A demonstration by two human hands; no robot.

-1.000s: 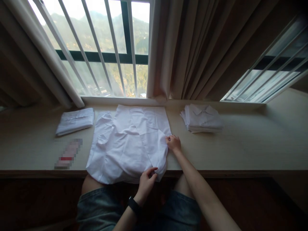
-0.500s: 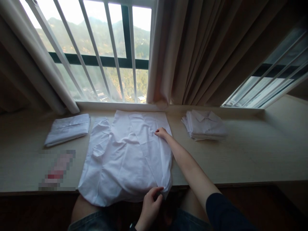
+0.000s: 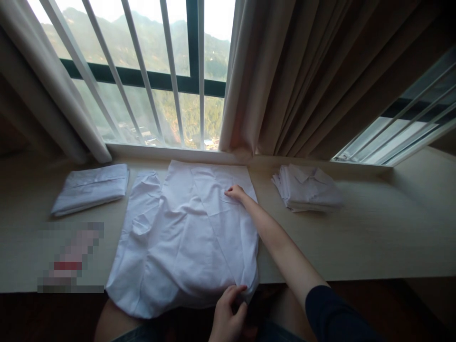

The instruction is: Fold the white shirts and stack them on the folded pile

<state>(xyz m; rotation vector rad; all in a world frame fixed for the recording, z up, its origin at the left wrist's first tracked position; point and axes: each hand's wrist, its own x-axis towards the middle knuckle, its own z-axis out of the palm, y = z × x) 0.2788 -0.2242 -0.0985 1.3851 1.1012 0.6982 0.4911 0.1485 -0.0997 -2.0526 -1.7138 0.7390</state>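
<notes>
A white shirt (image 3: 181, 237) lies spread on the light wooden ledge (image 3: 374, 232), its near edge hanging over the front. My right hand (image 3: 235, 192) reaches across and presses down on the folded-in right part near the shirt's far end. At the near right corner, my left hand (image 3: 228, 316) pinches the shirt's hem at the ledge's edge. The shirt's left sleeve (image 3: 142, 199) lies rumpled on the left side.
A folded white garment (image 3: 90, 187) lies on the ledge to the left. A stack of folded white shirts (image 3: 308, 187) sits to the right. A blurred flat item (image 3: 71, 259) is at front left. Barred windows and beige curtains (image 3: 292, 76) rise behind.
My right hand has moved from the shirt's right edge up and inward to its far part. My left hand keeps its hold on the near corner. The view has shifted closer.
</notes>
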